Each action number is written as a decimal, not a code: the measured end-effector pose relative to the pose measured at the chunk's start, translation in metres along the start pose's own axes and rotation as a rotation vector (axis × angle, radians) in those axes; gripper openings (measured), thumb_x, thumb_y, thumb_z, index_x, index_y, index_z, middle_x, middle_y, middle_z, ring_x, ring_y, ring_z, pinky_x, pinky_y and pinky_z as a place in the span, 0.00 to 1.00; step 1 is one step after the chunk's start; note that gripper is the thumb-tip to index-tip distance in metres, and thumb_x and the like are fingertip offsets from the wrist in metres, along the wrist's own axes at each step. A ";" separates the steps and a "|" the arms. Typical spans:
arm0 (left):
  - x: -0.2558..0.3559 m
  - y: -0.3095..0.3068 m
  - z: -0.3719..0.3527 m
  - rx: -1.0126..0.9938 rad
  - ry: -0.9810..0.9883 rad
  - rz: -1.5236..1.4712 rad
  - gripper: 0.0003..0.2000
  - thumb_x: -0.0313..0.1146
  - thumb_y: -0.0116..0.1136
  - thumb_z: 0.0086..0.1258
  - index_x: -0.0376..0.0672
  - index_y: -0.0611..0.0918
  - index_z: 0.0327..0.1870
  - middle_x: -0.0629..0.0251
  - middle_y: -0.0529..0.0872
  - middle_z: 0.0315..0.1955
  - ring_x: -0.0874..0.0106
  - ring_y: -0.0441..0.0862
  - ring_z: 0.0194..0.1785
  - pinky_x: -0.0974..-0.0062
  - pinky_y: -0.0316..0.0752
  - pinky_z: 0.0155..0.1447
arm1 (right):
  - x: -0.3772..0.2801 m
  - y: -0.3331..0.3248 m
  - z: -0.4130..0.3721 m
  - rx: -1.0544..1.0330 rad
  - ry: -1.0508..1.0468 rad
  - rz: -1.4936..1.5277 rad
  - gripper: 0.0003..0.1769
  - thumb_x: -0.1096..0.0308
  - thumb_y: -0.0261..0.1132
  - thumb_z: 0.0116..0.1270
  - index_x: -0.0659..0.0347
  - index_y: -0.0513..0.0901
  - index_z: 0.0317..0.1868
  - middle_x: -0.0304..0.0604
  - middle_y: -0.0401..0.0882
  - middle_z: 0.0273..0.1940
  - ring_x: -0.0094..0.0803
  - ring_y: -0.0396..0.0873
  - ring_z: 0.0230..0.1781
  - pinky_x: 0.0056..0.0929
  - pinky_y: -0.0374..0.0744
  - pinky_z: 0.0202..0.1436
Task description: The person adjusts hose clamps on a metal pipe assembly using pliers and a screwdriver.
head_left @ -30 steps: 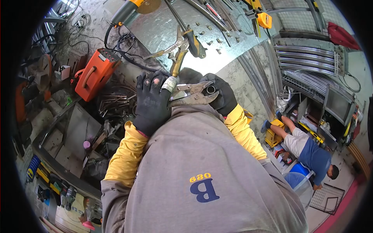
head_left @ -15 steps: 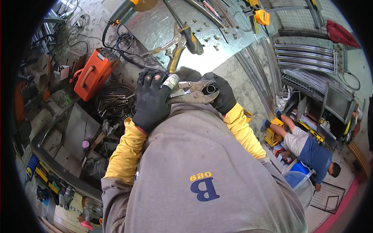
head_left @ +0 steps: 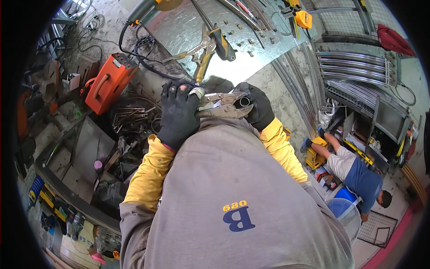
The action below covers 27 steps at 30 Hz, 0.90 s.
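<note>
Black gloves cover both hands. My left hand (head_left: 180, 110) is closed around the handles of locking pliers (head_left: 221, 110), and grey-white wrapping shows at its thumb. The jaws point right and sit around a short piece of metal tube (head_left: 244, 102), its round open end facing me. Behind the jaws, my right hand (head_left: 259, 106) has its fingers curled at the tube piece. Just beyond, another pair of locking pliers (head_left: 204, 49) with a yellow-and-black grip lies at the edge of a shiny metal sheet (head_left: 179, 31). Beside it lies a tool with a black-and-yellow handle (head_left: 222, 45).
An orange machine (head_left: 107, 83) with a cable stands at the left, near scattered metal scraps (head_left: 130, 117). An angle grinder (head_left: 143, 12) lies at the top. Small metal pieces, rods and a yellow tape measure (head_left: 303, 19) are on the sheet. A person (head_left: 354, 172) is at the right.
My left hand has shifted slightly right and turned a little with the pliers. The jaws remain around the tube piece, and my right hand stays beside it.
</note>
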<state>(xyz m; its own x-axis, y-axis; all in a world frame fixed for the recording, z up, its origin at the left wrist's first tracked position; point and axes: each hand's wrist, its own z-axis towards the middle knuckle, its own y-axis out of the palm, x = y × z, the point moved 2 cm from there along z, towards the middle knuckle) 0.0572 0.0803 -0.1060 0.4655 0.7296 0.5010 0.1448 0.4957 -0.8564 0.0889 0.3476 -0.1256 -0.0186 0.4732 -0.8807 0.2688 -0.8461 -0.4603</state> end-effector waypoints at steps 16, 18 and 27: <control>-0.013 0.014 -0.007 -0.263 -0.044 -0.031 0.26 0.40 0.76 0.52 0.42 0.84 0.54 0.51 0.87 0.52 0.50 0.82 0.59 0.51 0.71 0.66 | 0.012 0.004 -0.003 -0.024 0.002 -0.029 0.29 0.46 0.55 0.86 0.66 0.81 0.65 0.52 0.89 0.55 0.48 0.89 0.56 0.40 0.85 0.62; -0.014 0.015 -0.008 -0.281 -0.040 -0.022 0.26 0.40 0.76 0.51 0.42 0.84 0.53 0.51 0.87 0.51 0.50 0.82 0.58 0.51 0.72 0.65 | 0.009 0.007 -0.003 -0.020 0.042 0.005 0.28 0.47 0.54 0.86 0.65 0.82 0.65 0.52 0.89 0.54 0.49 0.89 0.55 0.41 0.85 0.62; -0.016 0.009 -0.003 -0.314 -0.063 -0.061 0.24 0.37 0.73 0.53 0.42 0.85 0.52 0.51 0.87 0.49 0.49 0.83 0.56 0.51 0.73 0.64 | 0.000 0.005 0.010 -0.054 -0.001 0.004 0.24 0.49 0.55 0.85 0.62 0.83 0.59 0.50 0.87 0.45 0.49 0.88 0.47 0.39 0.85 0.56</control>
<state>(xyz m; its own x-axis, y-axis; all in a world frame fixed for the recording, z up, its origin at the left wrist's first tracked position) 0.0535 0.0718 -0.1218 0.3940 0.7359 0.5507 0.4371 0.3770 -0.8166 0.0811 0.3410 -0.1289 -0.0186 0.4691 -0.8829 0.3206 -0.8337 -0.4497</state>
